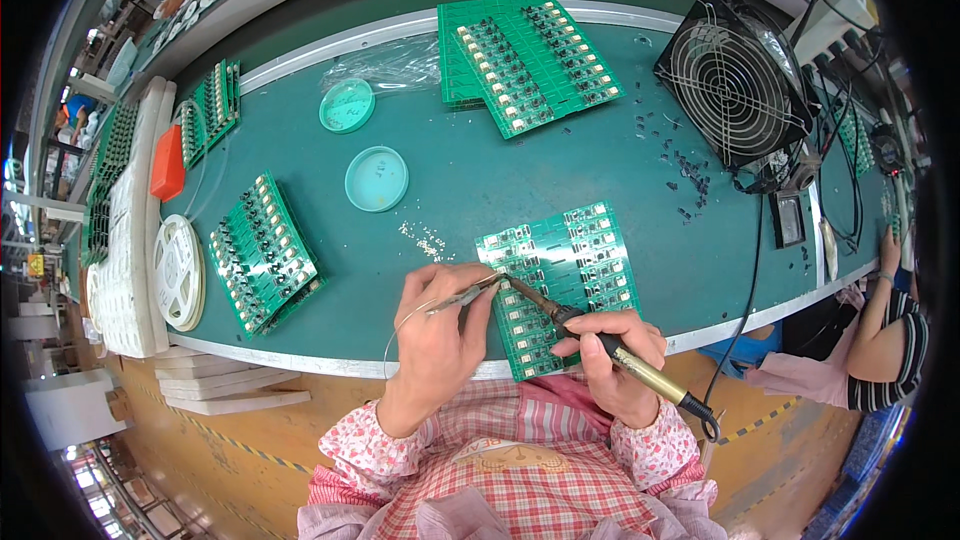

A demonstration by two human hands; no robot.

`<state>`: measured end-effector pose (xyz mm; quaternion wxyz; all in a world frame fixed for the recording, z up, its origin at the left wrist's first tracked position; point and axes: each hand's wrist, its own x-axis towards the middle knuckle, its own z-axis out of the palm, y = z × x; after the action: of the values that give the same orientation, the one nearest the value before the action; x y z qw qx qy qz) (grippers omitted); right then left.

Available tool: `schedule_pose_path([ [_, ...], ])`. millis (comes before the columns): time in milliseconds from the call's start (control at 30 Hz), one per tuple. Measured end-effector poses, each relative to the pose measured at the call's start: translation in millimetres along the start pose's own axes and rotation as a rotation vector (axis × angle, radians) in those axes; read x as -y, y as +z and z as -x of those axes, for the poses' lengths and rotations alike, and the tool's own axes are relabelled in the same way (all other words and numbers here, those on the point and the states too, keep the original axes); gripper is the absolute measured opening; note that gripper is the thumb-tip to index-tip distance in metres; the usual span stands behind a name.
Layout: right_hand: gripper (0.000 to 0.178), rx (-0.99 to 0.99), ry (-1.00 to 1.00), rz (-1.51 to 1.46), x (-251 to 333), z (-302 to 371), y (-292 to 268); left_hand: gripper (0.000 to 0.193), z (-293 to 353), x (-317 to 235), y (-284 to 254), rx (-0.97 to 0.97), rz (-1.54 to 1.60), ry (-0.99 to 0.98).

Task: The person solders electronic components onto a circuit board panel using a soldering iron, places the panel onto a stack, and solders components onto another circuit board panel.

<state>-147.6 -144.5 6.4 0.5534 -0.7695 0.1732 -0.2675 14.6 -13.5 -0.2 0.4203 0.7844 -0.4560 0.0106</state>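
Note:
A green circuit board panel (558, 265) with columns of small parts lies at the table's near edge, in front of me. My right hand (622, 355) is closed round a soldering iron (645, 372), whose tip points up and left to the panel's left column. Pinched in my left hand (440, 330) is a pair of metal tweezers (458, 298), their points meeting the iron's tip over the board. A thin wire (388, 345) loops out beside that hand. Whatever sits between the tweezer points is too small to make out.
More panels lie stacked at the back (540, 65) and left (262, 255). Two round lids (377, 179), (347, 106), loose pale parts (425, 240) and black bits (690, 175) dot the table. A fan (735, 85) stands back right; the iron's cable (750, 290) trails there. Another person (880, 340) sits right.

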Motion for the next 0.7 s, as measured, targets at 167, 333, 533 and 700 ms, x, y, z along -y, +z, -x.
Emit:
schedule_pose_path([
  [167,0.012,-0.025,0.089,-0.038,5.9,-1.9,0.8,0.019,0.5,0.2,0.0,-0.002,-0.006,0.002],
  [333,0.011,-0.018,-0.09,0.082,2.1,-2.6,2.4,0.017,0.2,0.8,0.6,-0.008,-0.002,-0.001],
  [533,0.009,-0.184,-0.121,0.081,1.9,7.4,-4.2,0.016,0.5,1.0,1.8,-0.023,-0.002,0.018],
  [700,0.04,-0.074,-0.256,0.483,-6.7,16.8,-10.8,0.016,1.3,0.6,1.7,-0.027,-0.017,0.025],
])
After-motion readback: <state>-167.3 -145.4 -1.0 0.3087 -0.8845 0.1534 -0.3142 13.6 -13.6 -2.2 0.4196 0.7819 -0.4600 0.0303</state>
